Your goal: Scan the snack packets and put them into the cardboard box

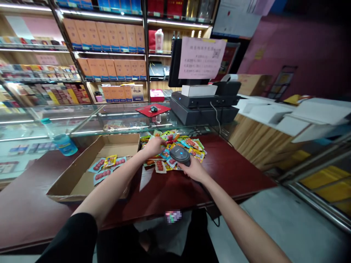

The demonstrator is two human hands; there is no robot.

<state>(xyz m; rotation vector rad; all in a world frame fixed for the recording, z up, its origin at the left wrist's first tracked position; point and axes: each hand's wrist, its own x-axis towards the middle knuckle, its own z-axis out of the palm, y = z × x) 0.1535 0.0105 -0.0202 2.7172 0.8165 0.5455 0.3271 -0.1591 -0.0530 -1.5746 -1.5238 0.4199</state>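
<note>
My right hand (195, 169) grips a dark barcode scanner (179, 155) by its handle; a small blue light glows on top of its head. Beneath and beyond the scanner, a heap of colourful snack packets (160, 167) spreads over the dark red table. At the heap's left side, my left hand (154, 147) has its fingers closed on a packet, most of which is hidden by the hand and the heap. An open cardboard box (120, 139) stands left of the heap, with several snack packets (102, 175) lying inside; my left forearm crosses over it.
A bottle of blue liquid (63, 143) stands behind the box. Beyond the table is a glass counter with a mouse (154, 109) on a red mat, and a monitor (175, 64) above a black cash drawer (203, 111). Stocked shelves line the back; a cable hangs near the table's front edge.
</note>
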